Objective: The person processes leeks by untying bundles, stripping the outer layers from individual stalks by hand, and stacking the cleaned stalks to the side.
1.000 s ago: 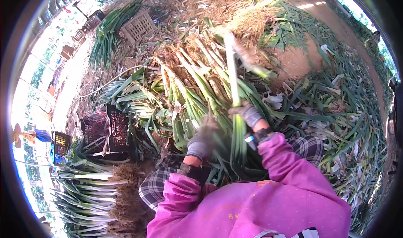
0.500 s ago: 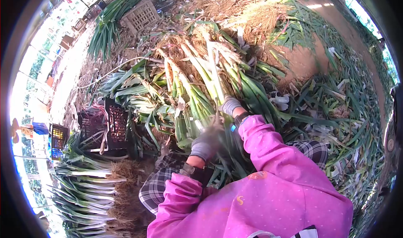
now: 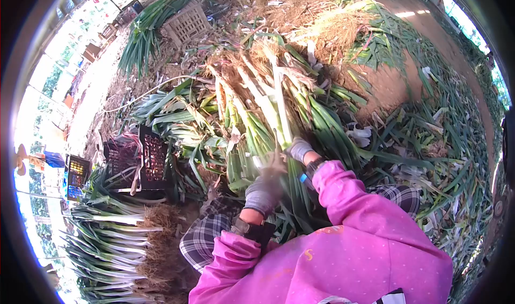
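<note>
A pile of leeks lies before me, roots pointing away and green leaves toward me. One leek with a bare white stem rests on top and runs down to my right hand. That hand wears a grey glove, and its fingers are closed round the leek's lower green part. My left hand, also gloved, is close beside it on the left, over the leaves. Its fingers are smeared by motion and overlap a blurred brownish patch, so whatever they hold is hidden.
Trimmed leeks lie in a row at lower left, roots facing right. Behind them stands a dark plastic crate. A pale crate lies farther back beside more leeks. Cut leaves cover the ground on the right.
The whole view has shifted slightly, with the scene sitting a little lower and to the right. My hands keep nearly the same places by the leek; the left one is still blurred.
</note>
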Demonstrator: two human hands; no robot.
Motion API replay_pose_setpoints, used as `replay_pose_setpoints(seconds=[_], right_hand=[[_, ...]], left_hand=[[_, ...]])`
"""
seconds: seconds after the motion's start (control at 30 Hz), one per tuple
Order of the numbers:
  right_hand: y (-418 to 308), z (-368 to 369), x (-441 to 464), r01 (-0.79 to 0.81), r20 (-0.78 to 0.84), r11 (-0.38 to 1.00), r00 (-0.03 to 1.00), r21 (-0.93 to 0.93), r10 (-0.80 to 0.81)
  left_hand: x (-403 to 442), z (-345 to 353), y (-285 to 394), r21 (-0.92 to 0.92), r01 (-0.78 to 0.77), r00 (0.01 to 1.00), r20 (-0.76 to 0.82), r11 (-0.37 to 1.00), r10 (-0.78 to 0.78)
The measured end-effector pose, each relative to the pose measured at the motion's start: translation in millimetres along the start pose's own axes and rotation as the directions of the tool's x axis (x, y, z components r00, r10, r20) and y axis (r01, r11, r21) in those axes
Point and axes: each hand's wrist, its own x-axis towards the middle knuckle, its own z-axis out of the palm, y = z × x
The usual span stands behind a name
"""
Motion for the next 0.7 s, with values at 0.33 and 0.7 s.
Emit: replay_pose_setpoints(seconds=[0.33, 0.7], right_hand=[[34.2, 21.7, -82.3, 0.001, -0.033, 0.998, 0.999, 0.064, 0.001], [42.4, 31.5, -71.7, 0.042, -0.001, 0.998, 0.999, 0.048, -0.042]], left_hand=[[66.7, 0.2, -12.6, 0.131, 0.033, 0.993, -0.114, 0.991, -0.018], [173.2, -73.9, -11.9, 0.19, 0.229, 0.973, -0.029, 0.955, -0.228]])
